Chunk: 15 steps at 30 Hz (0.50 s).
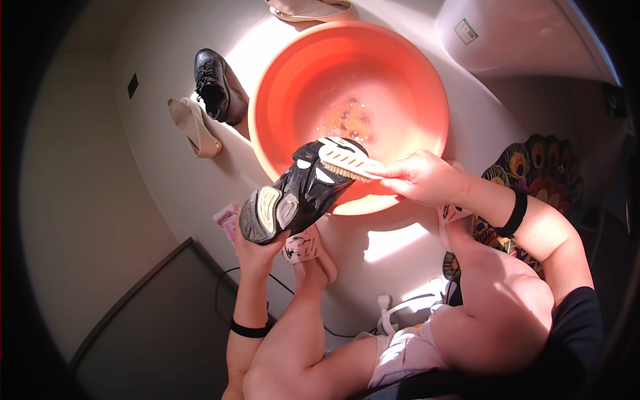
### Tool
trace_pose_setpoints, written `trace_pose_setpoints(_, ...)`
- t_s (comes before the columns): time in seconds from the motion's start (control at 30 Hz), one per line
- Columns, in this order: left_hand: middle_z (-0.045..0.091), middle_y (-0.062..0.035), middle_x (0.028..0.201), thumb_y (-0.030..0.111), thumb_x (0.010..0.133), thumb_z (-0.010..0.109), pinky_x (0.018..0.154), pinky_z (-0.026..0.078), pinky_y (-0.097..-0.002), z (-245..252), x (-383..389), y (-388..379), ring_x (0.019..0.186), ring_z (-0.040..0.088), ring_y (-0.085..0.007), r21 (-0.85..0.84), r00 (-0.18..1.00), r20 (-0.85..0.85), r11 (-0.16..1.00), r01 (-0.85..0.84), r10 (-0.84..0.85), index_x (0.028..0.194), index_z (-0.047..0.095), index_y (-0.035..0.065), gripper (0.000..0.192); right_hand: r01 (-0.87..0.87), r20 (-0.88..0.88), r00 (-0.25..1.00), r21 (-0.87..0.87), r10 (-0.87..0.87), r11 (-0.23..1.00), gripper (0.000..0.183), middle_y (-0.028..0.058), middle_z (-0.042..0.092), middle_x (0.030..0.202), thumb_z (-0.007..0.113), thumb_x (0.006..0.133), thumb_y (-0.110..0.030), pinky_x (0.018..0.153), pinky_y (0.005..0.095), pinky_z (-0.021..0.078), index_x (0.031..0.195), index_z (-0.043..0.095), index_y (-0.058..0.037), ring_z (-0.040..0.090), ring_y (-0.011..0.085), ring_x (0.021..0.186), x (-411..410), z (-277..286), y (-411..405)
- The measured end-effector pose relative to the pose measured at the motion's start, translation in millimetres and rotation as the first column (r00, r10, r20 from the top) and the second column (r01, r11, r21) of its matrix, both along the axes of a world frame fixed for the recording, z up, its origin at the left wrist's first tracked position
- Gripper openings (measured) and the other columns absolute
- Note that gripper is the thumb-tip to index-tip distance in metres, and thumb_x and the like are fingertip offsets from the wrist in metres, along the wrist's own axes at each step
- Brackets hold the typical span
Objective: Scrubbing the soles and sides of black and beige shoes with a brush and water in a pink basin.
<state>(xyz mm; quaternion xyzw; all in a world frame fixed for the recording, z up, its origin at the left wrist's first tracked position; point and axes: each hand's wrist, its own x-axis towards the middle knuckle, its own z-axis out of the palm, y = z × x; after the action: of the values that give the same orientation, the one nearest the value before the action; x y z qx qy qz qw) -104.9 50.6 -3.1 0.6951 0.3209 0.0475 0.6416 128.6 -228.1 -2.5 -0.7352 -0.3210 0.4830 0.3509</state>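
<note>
My left hand [260, 247] grips a black sneaker [305, 190] by its heel end, with the sole turned up toward me. The sole has pale and grey inserts, and its toe end reaches over the near rim of an orange plastic basin [440, 115]. Pinched by the handle in my right hand [425, 177] is a white scrub brush [350, 161]. Its pale bristles lie against the sole near the toe. Shallow clear water covers the basin's bottom, where a cartoon bear print [350, 120] shows.
Left of the basin stand a black lace-up shoe [217, 90] and a beige flat shoe [195, 127]; another beige shoe [312, 10] is behind it. A white tub [520, 40] rises at upper right. A peacock-patterned mat [540, 175] and a white plug with cable [385, 310] lie nearby.
</note>
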Motion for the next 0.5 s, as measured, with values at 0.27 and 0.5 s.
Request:
trace_pose_setpoints(0.27, 0.063, -0.0118, 0.128, -0.005, 0.065, 0.085, 0.103, 0.049, -0.0353, -0.3, 0.2, 1.7, 0.116, 0.063, -0.0205, -0.028, 1.0, -0.011, 1.0, 0.006, -0.007, 0.137, 0.048, -0.0024, 0.081, -0.052, 0.059, 0.997, -0.087, 0.057, 0.995, 0.039, 0.0164, 0.07, 0.091, 0.057, 0.098, -0.018, 0.072, 0.0417, 0.0502, 0.136, 0.065, -0.0217, 0.061, 0.0291, 0.07, 0.2, 0.0, 33.6)
trace_pose_setpoints(0.5, 0.063, -0.0116, 0.128, -0.004, 0.065, 0.085, 0.104, 0.048, -0.0353, 2.2, 3.7, 1.2, 0.117, 0.062, -0.0203, -0.056, 1.0, -0.009, 0.998, 0.011, -0.011, 0.137, 0.049, -0.0026, 0.081, -0.101, 0.212, 0.974, 0.102, 0.077, 0.99, 0.041, 0.0222, 0.069, 0.092, 0.054, 0.097, -0.018, 0.079, 0.0454, 0.0513, 0.136, 0.063, -0.0177, 0.066, 0.0377, 0.08, 4.1, -4.7, 68.5)
